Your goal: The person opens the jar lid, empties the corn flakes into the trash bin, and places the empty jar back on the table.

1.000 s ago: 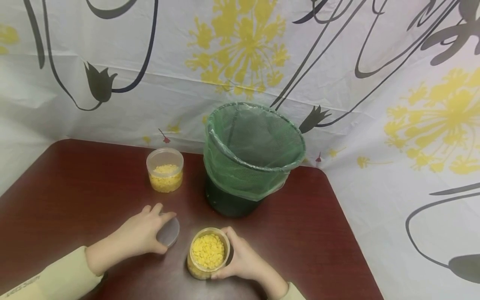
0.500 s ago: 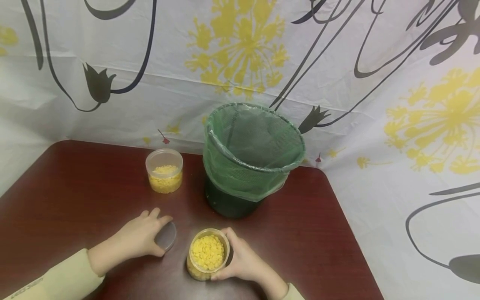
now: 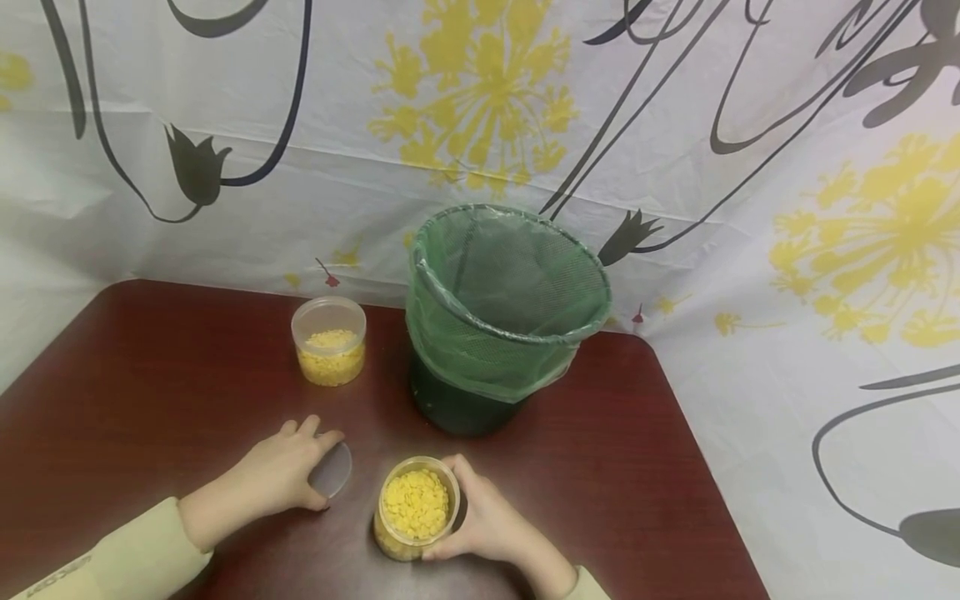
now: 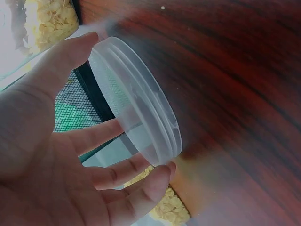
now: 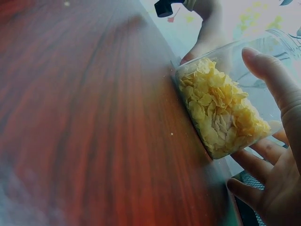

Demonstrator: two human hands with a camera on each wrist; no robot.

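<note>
Hands (image 3: 285, 468) (image 3: 483, 518) hold one lid (image 3: 335, 471) and one of two jars (image 3: 416, 507) (image 3: 330, 360).

Reddish table (image 3: 600, 467), near flake tub (image 3: 395, 545), far flake tub (image 3: 328, 317), green bin (image 3: 480, 362)

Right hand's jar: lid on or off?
Off: the head view shows yellow flakes through the uncovered mouth of the jar, and the left hand holds a clear lid.
</note>
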